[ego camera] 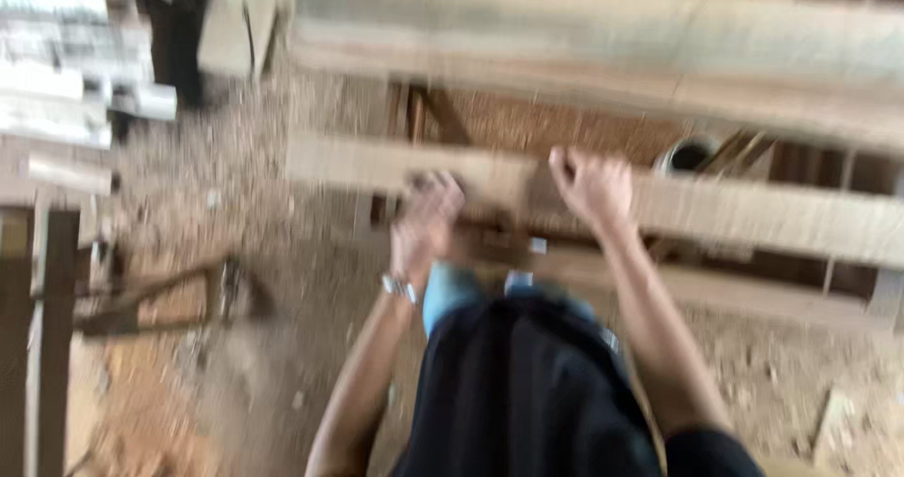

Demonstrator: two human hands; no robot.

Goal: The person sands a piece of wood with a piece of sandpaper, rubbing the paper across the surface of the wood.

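Sawdust covers the floor [282, 364] below my grip — left hand [426, 221] and right hand [593, 187] both curled tight onto the long plank [753, 211], spaced apart to steady it.

Long pale wooden plank [753, 215], rough-sawn, lying level across frame, sloping slightly down rightward, above sawdust-covered ground; blurred.

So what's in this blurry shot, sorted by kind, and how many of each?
Long wooden planks: 2, a far plank and a near plank
Hands: 2, left hand and right hand, both on the near plank
Wristwatch: 1, on the left wrist
Round container: 1, behind the near plank
Total: 6
Blur hides anything smaller.
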